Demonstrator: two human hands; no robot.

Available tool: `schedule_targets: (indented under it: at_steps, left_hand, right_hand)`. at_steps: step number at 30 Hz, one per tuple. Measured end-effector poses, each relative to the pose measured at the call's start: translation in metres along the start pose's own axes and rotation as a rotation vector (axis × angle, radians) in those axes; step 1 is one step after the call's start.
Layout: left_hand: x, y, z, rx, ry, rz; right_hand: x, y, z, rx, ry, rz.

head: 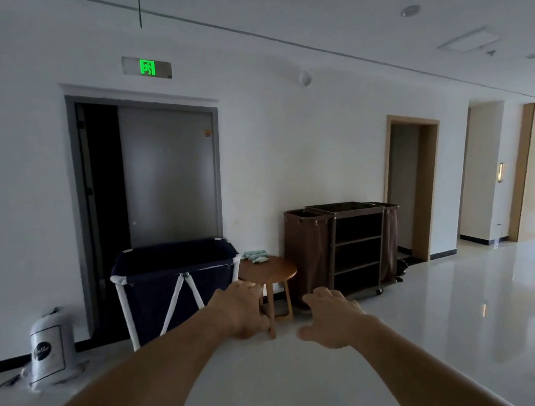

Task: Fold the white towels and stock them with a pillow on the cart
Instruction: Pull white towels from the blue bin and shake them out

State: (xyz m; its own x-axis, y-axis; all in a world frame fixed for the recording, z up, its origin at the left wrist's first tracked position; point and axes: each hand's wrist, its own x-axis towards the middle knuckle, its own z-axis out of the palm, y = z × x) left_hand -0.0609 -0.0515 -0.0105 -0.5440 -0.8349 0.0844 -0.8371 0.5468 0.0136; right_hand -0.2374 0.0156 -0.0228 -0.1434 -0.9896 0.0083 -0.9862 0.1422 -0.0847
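Brown cart (357, 246) with dark bare shelves and cloth side bags against wall; left hand (241, 308) and right hand (331, 318) outstretched, fingers loose, holding nothing.

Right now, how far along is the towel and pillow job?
Nothing looks done: the cart shelves look bare, as far as the dim view shows. Nothing is in hand; the left hand and right hand reach forward, holding nothing. No towels show; the dark laundry bin hides its contents. Folding and stocking all remain.
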Motion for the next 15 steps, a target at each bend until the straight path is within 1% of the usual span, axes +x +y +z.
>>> schedule_targets:
  at_steps: [5,15]
  left_hand:
    - [0.05,-0.027,0.006,-0.032,-0.002,-0.015]
    - [0.186,-0.117,0.01,-0.047,-0.013,-0.002]
  right_hand:
    - [0.057,-0.003,0.001,0.007,0.008,-0.023]
    - [0.203,-0.025,0.005,0.032,0.024,0.028]
